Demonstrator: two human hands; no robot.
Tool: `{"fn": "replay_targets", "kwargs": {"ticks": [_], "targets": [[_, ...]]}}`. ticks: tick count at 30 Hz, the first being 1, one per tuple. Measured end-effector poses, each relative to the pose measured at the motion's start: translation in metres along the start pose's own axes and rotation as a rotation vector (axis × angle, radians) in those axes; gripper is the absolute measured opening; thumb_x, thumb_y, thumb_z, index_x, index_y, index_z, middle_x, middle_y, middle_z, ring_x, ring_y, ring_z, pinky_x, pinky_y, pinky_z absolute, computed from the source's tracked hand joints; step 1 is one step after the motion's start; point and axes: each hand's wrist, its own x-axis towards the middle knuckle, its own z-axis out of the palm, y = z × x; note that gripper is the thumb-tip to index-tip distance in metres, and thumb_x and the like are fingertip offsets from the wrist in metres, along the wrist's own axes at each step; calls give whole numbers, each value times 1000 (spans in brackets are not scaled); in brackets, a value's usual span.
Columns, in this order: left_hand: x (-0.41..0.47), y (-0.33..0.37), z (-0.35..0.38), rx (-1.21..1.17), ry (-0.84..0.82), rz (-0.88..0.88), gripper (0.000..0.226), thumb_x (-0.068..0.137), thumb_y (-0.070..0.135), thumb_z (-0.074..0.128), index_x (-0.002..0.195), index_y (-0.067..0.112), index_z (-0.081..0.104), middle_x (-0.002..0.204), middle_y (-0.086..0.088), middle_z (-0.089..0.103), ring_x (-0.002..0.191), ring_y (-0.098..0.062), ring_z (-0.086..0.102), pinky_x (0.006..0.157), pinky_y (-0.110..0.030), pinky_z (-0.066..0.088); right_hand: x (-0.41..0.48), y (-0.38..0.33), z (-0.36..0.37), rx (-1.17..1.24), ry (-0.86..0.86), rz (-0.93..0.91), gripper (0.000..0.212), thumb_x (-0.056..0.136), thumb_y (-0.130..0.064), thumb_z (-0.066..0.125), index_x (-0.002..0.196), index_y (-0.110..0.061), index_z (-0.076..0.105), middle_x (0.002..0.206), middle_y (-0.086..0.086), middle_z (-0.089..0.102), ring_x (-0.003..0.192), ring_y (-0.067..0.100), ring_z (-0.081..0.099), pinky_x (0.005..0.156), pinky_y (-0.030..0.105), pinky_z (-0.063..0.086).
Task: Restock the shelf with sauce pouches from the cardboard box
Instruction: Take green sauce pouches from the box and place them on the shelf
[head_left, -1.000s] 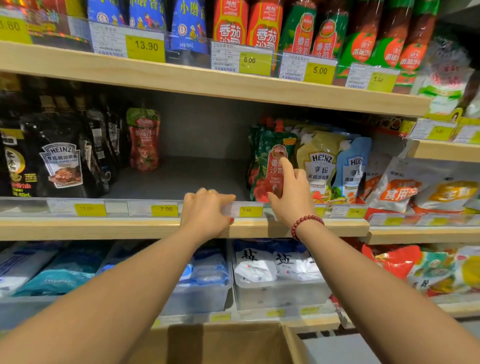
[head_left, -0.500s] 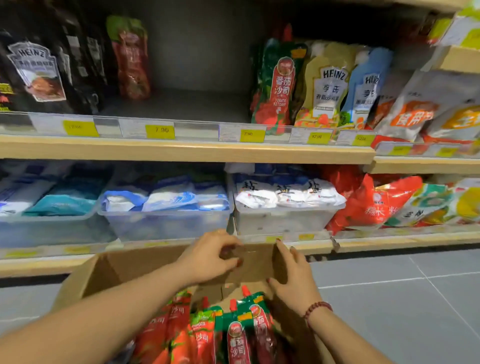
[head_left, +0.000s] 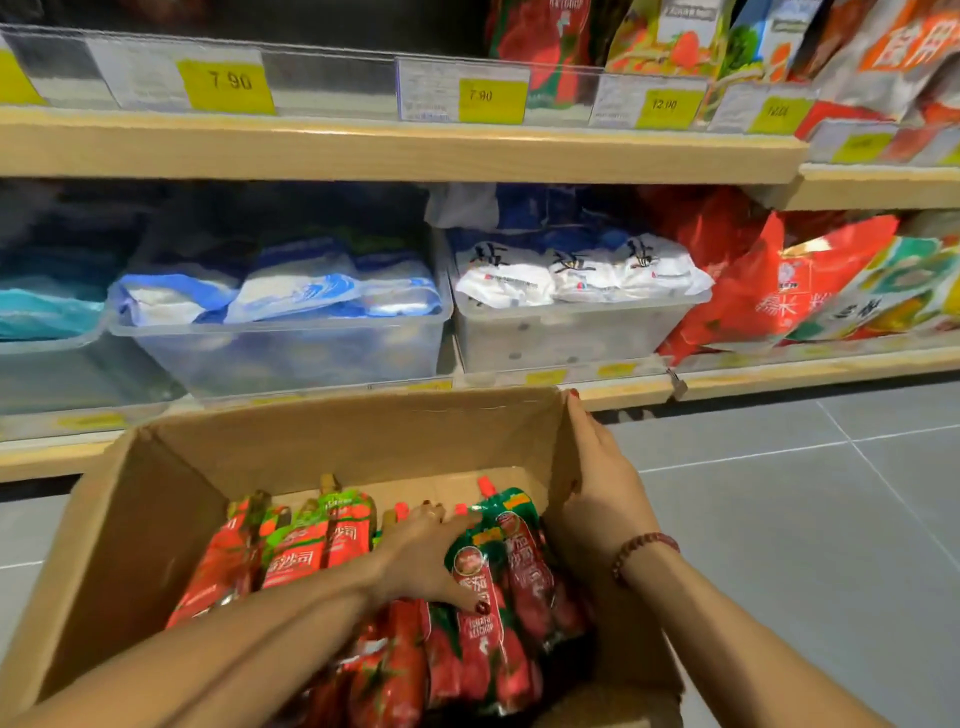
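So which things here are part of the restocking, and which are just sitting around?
Job: cardboard box; sauce pouches inside it; left hand gripping pouches; right hand against the box wall; upper shelf.
Bystanders: salt bags in clear bins; red bags; price tags.

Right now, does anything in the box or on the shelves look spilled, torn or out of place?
Nothing looks spilled or torn. The sauce pouches in the cardboard box lie in a loose, leaning heap under the left hand, and the red bags on the lower shelf slump sideways; the right hand lies against the box.
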Motion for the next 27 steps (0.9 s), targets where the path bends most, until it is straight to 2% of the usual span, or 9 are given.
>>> {"fn": "replay_targets", "kwargs": {"ticks": [3, 5, 10, 16, 18, 21, 23, 25, 27], "targets": [[3, -2, 18, 116, -54, 1, 117, 55, 77, 66, 148, 42, 3, 156, -20, 9, 144, -37, -2, 114, -51, 0, -1, -1, 0, -36, 22, -32, 98, 76, -2, 60, 147, -37, 2, 151, -3, 27, 130, 21, 37, 102, 38, 38], [5, -3, 23, 152, -41, 4, 120, 52, 80, 63, 147, 42, 0, 156, -21, 4, 143, -37, -12, 110, -52, -15, -2, -1, 1, -71, 46, -76, 95, 78, -3, 61, 149, -31, 4, 150, 1, 29, 128, 24, 40, 102, 39, 39], [3, 2, 22, 238, 22, 50, 118, 56, 79, 62, 149, 31, 9, 155, -15, 22, 145, -30, -1, 105, -55, -24, -1, -3, 4, -169, 54, -78, 102, 74, 7, 62, 149, -25, 1, 149, 7, 30, 122, 30, 45, 97, 40, 44], [-2, 10, 18, 228, 51, 66, 112, 59, 74, 65, 148, 32, 13, 150, -18, 25, 142, -32, 13, 109, -58, -17, -2, -3, 5, -173, 49, -60, 106, 73, 9, 62, 148, -28, -3, 150, 6, 28, 123, 29, 43, 96, 39, 44], [-3, 16, 16, 183, 67, 95, 110, 60, 69, 69, 148, 33, 13, 146, -13, 24, 138, -33, 17, 114, -56, -5, -1, -4, 4, -166, 38, -47, 106, 72, 10, 60, 148, -29, -3, 150, 6, 28, 124, 28, 43, 96, 38, 44], [-4, 23, 13, 18, 92, 129, 108, 60, 53, 79, 147, 36, 17, 137, -4, 23, 127, -29, 27, 114, -42, 21, 0, -3, 2, -152, 26, -31, 105, 71, 11, 57, 148, -29, -2, 150, 6, 28, 126, 28, 42, 95, 37, 44], [-5, 25, 11, -208, 105, 140, 102, 63, 34, 84, 146, 34, 25, 127, 3, 24, 119, -20, 33, 103, -22, 36, 1, -4, 1, -141, 14, -7, 105, 71, 10, 56, 148, -32, -2, 150, 5, 27, 127, 27, 40, 96, 38, 44], [-8, 26, 6, -425, 125, 139, 93, 65, 15, 84, 143, 31, 36, 116, 5, 29, 111, -13, 38, 85, -1, 36, 2, -5, 1, -127, 4, 21, 106, 71, 9, 57, 148, -34, -3, 150, 3, 27, 128, 27, 41, 96, 39, 45], [-11, 28, -2, -529, 144, 148, 87, 66, 6, 82, 138, 34, 43, 117, 4, 38, 109, -12, 44, 83, -3, 41, 2, -6, -1, -118, 3, 25, 105, 71, 4, 59, 147, -35, -2, 150, 3, 28, 126, 27, 43, 94, 40, 46]]}}
